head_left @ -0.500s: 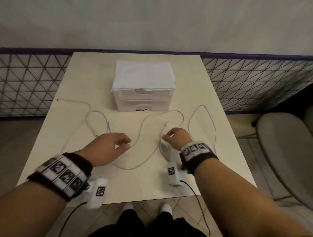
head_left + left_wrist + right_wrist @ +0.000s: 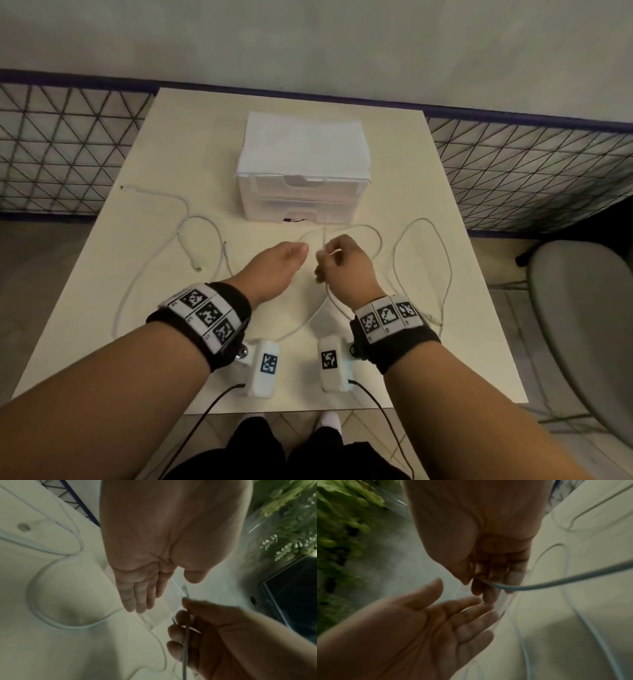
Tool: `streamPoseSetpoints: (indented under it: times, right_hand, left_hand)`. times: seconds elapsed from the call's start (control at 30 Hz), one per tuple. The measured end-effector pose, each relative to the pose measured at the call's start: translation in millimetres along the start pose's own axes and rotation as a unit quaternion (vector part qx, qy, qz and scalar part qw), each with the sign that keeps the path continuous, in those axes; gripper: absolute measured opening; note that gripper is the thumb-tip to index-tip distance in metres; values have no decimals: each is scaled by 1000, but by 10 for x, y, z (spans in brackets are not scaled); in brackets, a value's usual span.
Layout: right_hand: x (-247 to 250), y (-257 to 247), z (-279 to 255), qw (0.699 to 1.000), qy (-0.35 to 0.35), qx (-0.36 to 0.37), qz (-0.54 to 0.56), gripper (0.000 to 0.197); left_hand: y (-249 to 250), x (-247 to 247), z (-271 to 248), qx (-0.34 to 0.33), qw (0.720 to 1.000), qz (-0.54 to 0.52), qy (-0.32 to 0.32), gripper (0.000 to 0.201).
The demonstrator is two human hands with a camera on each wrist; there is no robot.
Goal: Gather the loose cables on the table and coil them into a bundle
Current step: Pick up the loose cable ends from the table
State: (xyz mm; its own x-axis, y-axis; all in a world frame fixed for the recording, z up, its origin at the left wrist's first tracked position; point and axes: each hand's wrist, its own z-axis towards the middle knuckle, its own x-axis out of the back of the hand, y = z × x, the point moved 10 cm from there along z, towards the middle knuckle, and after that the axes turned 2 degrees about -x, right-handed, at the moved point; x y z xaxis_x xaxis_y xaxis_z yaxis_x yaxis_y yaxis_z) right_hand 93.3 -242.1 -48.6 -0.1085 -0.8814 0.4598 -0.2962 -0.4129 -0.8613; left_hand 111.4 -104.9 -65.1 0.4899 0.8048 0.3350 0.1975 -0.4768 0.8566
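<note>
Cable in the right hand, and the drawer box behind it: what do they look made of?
Cable: looks like smooth white rubbery plastic sheathing; it curves limply from the right hand. Drawer box: apparently frosted translucent plastic; its drawer fronts show through cloudy.

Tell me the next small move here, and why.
Probably the left hand should close on the cable beside the right hand. The right hand already pinches that cable, lifted off the table, while the left is open and empty right next to it. Holding one end would let the right hand start winding loops.
</note>
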Motion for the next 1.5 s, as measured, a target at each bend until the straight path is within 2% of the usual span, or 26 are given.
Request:
streamPoseSetpoints:
  times: [0.1, 0.2, 0.27, 0.33, 0.43, 0.53, 0.63, 0.7, 0.77, 0.87, 0.93, 0.97, 1.03, 1.07, 1.17, 1.23, 1.27, 1.37, 1.43, 1.5]
  right_hand:
    - [-210, -383, -132, 992, -94, 86, -24, 8]
    - [-263, -419, -141, 989, -119, 85, -33, 14]
    - [-275, -344, -150, 983, -140, 83, -80, 20]
    - [-221, -251, -167, 974, -159, 93, -132, 24]
    - [-71, 6, -137, 957, -187, 77, -207, 29]
    - [95, 359, 21, 926, -197, 31, -320, 38]
    - [306, 551, 223, 873, -153, 4, -464, 29]
    - [518, 542, 333, 863, -100, -19, -495, 23]
    - [634, 421, 385, 879, -63, -25, -471, 26]
    - [351, 34, 354, 925, -85, 40, -367, 30]
    - [-10, -252, 264, 925, -125, 97, -347, 29]
    - [-182, -377, 210, 919, -141, 119, -348, 29]
    - [-439, -576, 104, 911, -160, 147, -349, 30]
    - [-524, -658, 53, 914, -164, 156, -337, 30]
    - [-637, -849, -47, 926, -149, 176, -299, 23]
    - [-620, -872, -63, 930, -140, 176, -290, 20]
    - [-587, -854, -55, 930, -135, 175, -295, 19]
    - [-335, -686, 19, 918, -111, 168, -342, 17]
    - [-12, -516, 83, 886, -67, 145, -435, 16]
    - [427, -357, 141, 833, -5, 78, -548, 19]
  left_hand:
    - [321, 18, -5, -48, 988, -145, 3, 40]
    - [543, 221, -37, -105, 969, -217, 49, 39]
    - [532, 484, -59, -99, 925, -353, 103, 36]
    - [464, 900, -134, -100, 891, -405, 181, 34]
    - [341, 1482, -316, -106, 891, -348, 272, 35]
    - [155, 1902, -493, -89, 891, -282, 343, 36]
    - [-92, 2333, -711, -66, 868, -194, 452, 40]
    - [-219, 2549, -855, -47, 857, -124, 499, 43]
    - [-296, 2550, -835, -29, 879, -55, 472, 42]
    - [-197, 2008, -549, -55, 950, 25, 307, 35]
    - [-58, 1446, -410, -84, 978, 41, 186, 30]
    - [31, 1174, -374, -98, 984, 60, 136, 28]
    - [199, 746, -343, -118, 983, 124, 69, 39]
    - [243, 606, -333, -118, 981, 145, 49, 42]
    - [227, 428, -278, -95, 986, 135, 15, 37]
    - [178, 477, -233, -89, 987, 129, 23, 32]
    - [149, 585, -210, -87, 987, 122, 51, 30]
    - [56, 1195, -261, -49, 970, 125, 203, 25]
    - [-47, 1643, -360, -18, 946, 137, 292, 27]
    - [-166, 1986, -459, 6, 928, 122, 351, 35]
